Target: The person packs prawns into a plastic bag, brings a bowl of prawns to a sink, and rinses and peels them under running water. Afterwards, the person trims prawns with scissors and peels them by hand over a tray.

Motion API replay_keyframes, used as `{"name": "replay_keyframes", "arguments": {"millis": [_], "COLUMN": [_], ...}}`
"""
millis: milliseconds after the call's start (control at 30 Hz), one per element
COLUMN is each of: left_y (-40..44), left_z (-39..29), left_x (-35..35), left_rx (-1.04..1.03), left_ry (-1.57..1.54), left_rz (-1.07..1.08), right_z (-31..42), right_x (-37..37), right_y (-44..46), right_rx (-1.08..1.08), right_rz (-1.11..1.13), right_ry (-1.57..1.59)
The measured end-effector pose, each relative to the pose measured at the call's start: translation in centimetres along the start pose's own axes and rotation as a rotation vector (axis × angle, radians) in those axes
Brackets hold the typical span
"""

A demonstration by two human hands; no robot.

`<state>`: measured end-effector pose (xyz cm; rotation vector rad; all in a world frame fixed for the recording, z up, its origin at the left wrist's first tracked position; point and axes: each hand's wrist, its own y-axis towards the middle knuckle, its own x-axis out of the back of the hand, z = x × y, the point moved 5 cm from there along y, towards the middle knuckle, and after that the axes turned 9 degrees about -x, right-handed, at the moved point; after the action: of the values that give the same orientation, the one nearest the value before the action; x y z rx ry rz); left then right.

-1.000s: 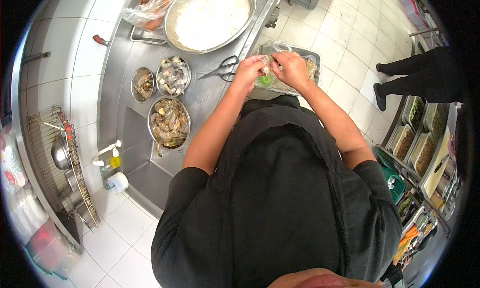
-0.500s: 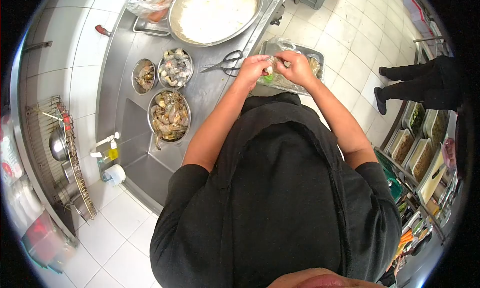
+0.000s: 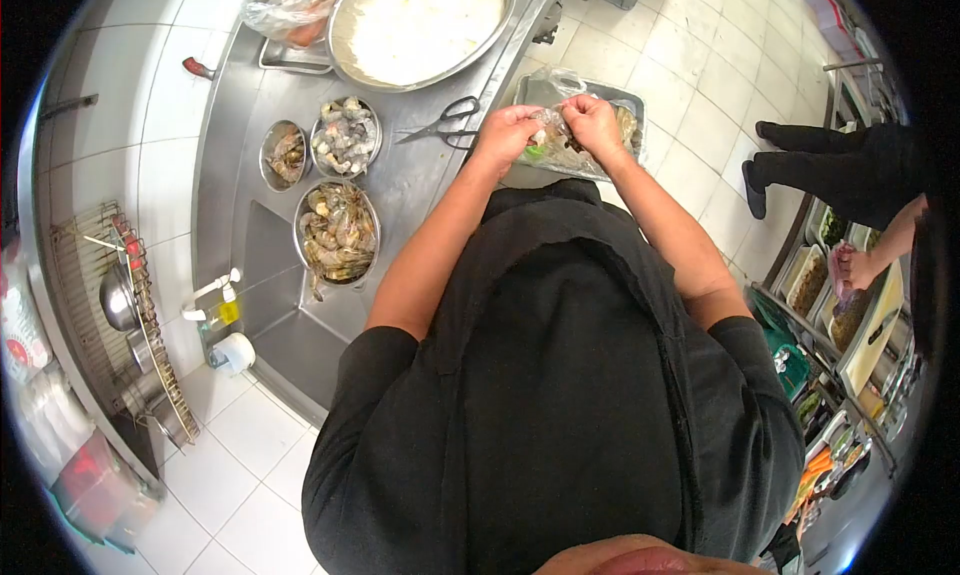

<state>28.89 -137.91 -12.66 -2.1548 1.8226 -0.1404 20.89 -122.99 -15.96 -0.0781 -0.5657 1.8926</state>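
Note:
My left hand is closed on a small pale piece that looks like a shrimp. Close beside it, my right hand pinches something small and dark, too small to make out. Below both hands lies a grey tray lined with a clear plastic bag. On the steel counter, black scissors lie spread open. Left of them stand a bowl of greyish shrimp pieces, a smaller bowl with brownish scraps and a bowl of whole shrimp.
A large metal basin with white contents stands at the counter's far end, beside a bagged item. The sink is at left. At right, a co-worker's hand is over food trays.
My hands have moved slightly apart, and a dark bit now shows under my right fingers. At right, the co-worker's arm and hand have come into view over the trays.

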Motion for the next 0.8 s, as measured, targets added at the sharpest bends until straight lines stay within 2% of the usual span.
{"name": "replay_keyframes", "arguments": {"millis": [33, 133, 233, 267, 400, 500, 600, 700, 800], "left_y": [0.1, 0.1, -0.4, -0.3, 0.0, 0.3, 0.2, 0.1, 0.4], "left_z": [0.2, 0.7, -0.1, -0.3, -0.1, 0.4, 0.5, 0.6, 0.7], "left_x": [-0.1, 0.0, 0.1, 0.2, 0.6, 0.6, 0.7, 0.6, 0.2], "left_rx": [-0.004, -0.017, -0.023, -0.017, 0.011, 0.043, 0.062, 0.055, 0.074], "left_ry": [-0.004, 0.089, 0.086, 0.087, 0.025, -0.058, -0.130, -0.232, -0.280], "left_rz": [-0.007, 0.007, -0.030, -0.036, -0.048, -0.050, -0.053, -0.038, 0.016], "right_z": [-0.4, -3.3, -5.2, -5.3, -6.0, -7.6, -3.1, 4.5, 5.3], "right_x": [0.0, 0.0, 2.2, 3.1, 5.5, 6.0, 5.8, 3.5, 1.4], "right_y": [0.0, 1.9, 3.3, 3.6, 4.0, 4.7, 1.6, -3.7, -4.5], "right_rx": [-0.072, -0.057, -0.060, 0.003, 0.243, 0.309, 0.387, 0.684, 0.609], "right_rz": [0.007, -0.128, -0.231, -0.293, -0.317, -0.271, -0.293, -0.139, -0.106], "right_ry": [0.021, 0.034, -0.086, -0.208, -0.551, -0.594, -0.409, -0.311, -0.504]}}
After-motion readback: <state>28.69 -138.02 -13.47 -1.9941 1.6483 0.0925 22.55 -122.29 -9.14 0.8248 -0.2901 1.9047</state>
